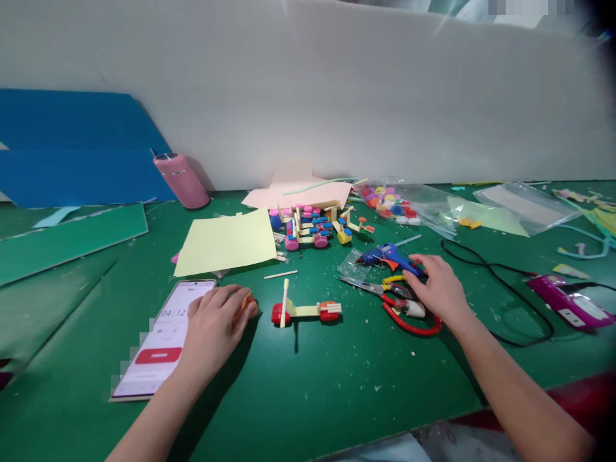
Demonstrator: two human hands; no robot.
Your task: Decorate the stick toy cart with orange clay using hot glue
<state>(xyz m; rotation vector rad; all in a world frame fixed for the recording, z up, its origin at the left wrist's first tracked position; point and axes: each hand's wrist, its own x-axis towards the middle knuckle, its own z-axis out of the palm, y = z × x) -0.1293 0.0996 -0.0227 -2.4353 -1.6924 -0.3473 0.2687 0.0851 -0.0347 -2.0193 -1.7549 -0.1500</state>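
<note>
My left hand (216, 321) rests over the right edge of a phone (158, 343), its fingers curled round a small orange-brown thing (249, 303) mostly hidden beneath them. A little scooter-like model (304, 311) with red wheels and pale stick parts stands just right of that hand. On the other side, my right hand (440, 289) has thumb and forefinger about the handle of a blue glue gun (380, 255), which lies on the table. Right below it are scissors (363, 284) and red-handled pliers (409, 328), partly under the hand.
Several pink-and-blue stick models (308, 228) stand behind a yellow sheet (228, 244). A loose stick (281, 274) lies mid-table. Farther back are a pink cylinder (183, 179) and a bag of coloured pieces (392, 202). A purple power strip (570, 301) with a black cord sits right.
</note>
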